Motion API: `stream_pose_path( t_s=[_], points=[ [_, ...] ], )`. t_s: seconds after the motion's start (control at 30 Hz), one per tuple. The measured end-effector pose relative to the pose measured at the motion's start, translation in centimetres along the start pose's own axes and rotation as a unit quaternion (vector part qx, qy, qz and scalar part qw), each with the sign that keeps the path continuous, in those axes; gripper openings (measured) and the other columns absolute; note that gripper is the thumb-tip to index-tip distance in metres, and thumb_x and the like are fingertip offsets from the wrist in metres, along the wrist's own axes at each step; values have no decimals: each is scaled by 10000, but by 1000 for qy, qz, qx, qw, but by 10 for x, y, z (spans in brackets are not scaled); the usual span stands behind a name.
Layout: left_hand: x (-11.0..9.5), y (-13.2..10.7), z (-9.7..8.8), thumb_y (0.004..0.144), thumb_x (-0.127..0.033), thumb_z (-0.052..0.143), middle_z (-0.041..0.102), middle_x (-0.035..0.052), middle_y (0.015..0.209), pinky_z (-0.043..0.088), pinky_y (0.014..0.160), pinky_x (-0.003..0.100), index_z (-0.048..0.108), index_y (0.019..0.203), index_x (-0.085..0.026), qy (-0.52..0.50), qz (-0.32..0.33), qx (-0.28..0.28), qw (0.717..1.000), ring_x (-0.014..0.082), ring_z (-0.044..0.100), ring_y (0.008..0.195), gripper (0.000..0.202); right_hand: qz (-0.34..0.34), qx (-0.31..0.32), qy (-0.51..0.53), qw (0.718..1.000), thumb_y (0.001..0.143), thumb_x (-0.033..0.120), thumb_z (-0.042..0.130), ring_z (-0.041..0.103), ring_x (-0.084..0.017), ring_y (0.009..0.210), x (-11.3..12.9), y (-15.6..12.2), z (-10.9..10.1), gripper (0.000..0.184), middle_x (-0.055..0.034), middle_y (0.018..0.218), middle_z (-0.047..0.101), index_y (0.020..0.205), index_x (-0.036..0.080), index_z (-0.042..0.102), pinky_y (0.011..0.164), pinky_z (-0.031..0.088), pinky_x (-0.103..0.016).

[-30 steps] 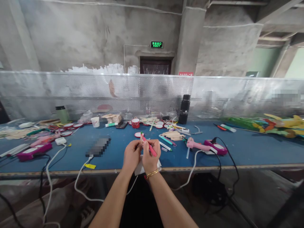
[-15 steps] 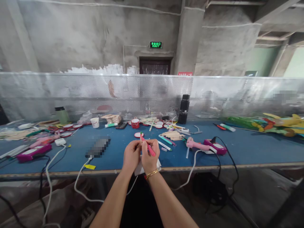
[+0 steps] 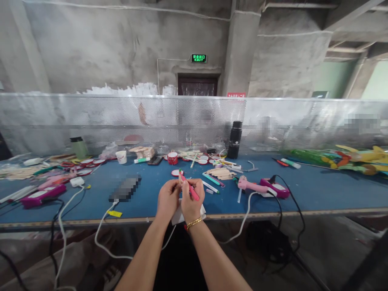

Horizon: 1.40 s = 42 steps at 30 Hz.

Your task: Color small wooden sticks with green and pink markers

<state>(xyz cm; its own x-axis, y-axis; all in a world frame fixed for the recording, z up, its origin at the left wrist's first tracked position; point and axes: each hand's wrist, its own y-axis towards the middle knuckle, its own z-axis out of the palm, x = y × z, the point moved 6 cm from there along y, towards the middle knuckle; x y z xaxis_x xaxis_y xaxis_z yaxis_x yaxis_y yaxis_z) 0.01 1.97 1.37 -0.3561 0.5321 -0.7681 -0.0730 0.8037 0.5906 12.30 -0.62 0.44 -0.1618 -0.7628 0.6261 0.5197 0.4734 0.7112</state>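
Gripping 1 pink marker [image 3: 193,192], right hand [image 3: 190,205].

Head view: set at the wearer's head, looking forward and down; wide in reach
Bare hands: the left hand [image 3: 168,201] and right hand [image 3: 190,205], near, at lower middle; forearms enter from the near edge
Long blue tabletop [image 3: 333,194]: spans left to right
Perforated silver metal screen [image 3: 121,115]: far side, faced nearly square-on
Rough grey concrete wall [image 3: 100,44]: farthest; fills the top

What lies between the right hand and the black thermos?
In the head view: a green-tipped white marker, a teal pen, wooden sticks and loose pens.
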Motion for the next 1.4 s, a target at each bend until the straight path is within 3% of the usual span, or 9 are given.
stream_pose_path(
  t_s=[0.53,0.77,1.1,1.4],
  points=[
    [2,-1,0,878,-282,586,721,40,841,458,729,272,777,877,-202,-2,0,-8,1000,180,617,786,207,0,11,-9,1000,963,348,583,611,-177,780,2,0,1,164,-15,832,641,881,207,597,765,487,-337],
    [-1,-1,0,893,-289,577,720,43,849,476,739,280,760,855,-206,12,9,-1,1000,191,635,815,205,21,-22,-4,1000,952,356,592,604,-169,741,-7,0,-1,166,-11,814,636,874,210,579,725,490,-321],
    [2,-2,-1,872,-276,599,746,46,862,490,745,277,777,870,-202,-3,1,-14,1000,188,645,810,192,-18,7,-4,1000,967,356,583,611,-172,764,5,1,2,176,-17,823,639,873,208,595,750,500,-331],
    [-1,-1,-1,884,-279,587,711,35,812,466,717,270,767,844,-207,6,7,-6,1000,180,617,770,198,3,-11,-11,1000,954,357,587,593,-167,731,-1,0,0,178,-7,795,627,850,212,580,721,486,-322]
  ],
)
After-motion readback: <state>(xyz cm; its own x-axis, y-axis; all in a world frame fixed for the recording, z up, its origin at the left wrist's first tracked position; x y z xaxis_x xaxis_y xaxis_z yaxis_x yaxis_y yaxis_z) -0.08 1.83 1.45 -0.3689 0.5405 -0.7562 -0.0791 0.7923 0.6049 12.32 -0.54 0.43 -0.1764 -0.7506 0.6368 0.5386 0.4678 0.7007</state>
